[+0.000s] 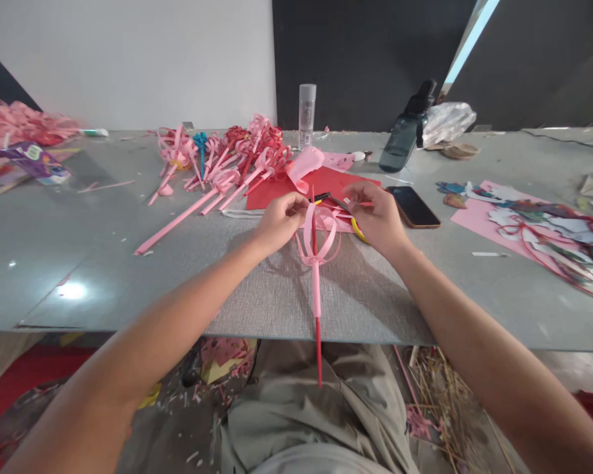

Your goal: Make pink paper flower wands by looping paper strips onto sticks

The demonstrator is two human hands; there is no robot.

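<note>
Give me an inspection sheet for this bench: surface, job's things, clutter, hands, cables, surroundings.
Surface: grey table with a textured grey mat at the near edge; paper scraps scattered on it.
Job's things: pink paper-strip flower on a red stick, which overhangs the table edge; red paper sheet behind.
Clutter: pile of finished pink and red paper flowers, clear glue bottle, dark water bottle, phone, pink sheet with cuttings.
Hands: left hand pinches a pink loop; right hand pinches strips, a yellow-handled tool under it.
Cables: a thin dark line, possibly a cable, far right.
Surroundings: white and dark wall; offcuts on the floor.
</note>
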